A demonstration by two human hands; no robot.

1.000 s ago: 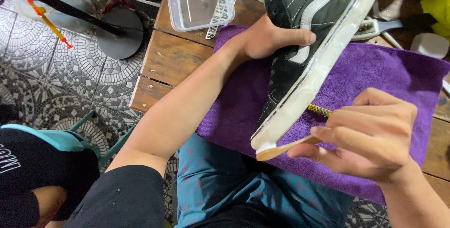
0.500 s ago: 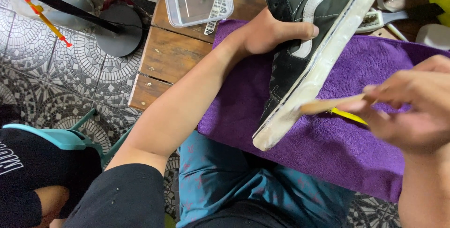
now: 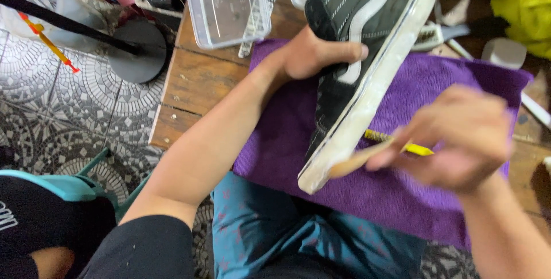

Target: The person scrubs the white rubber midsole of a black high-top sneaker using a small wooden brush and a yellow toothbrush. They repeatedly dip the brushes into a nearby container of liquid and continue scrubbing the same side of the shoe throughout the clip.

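- The left hand grips the black shoe by its upper, fingers wrapped round the side, tilting it above the purple towel.
- The right hand, blurred, is closed on a brush, whose tip touches the shoe's white sole edge.
- A yellow-handled tool lies on the towel, just under the right hand.
- A clear tub sits beyond the left hand.

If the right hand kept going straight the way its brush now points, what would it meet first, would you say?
Most likely the white sole edge of the black sneaker: the right hand aims its brush leftward, the tip seemingly already at the sole's toe end, though motion blur hides actual contact.
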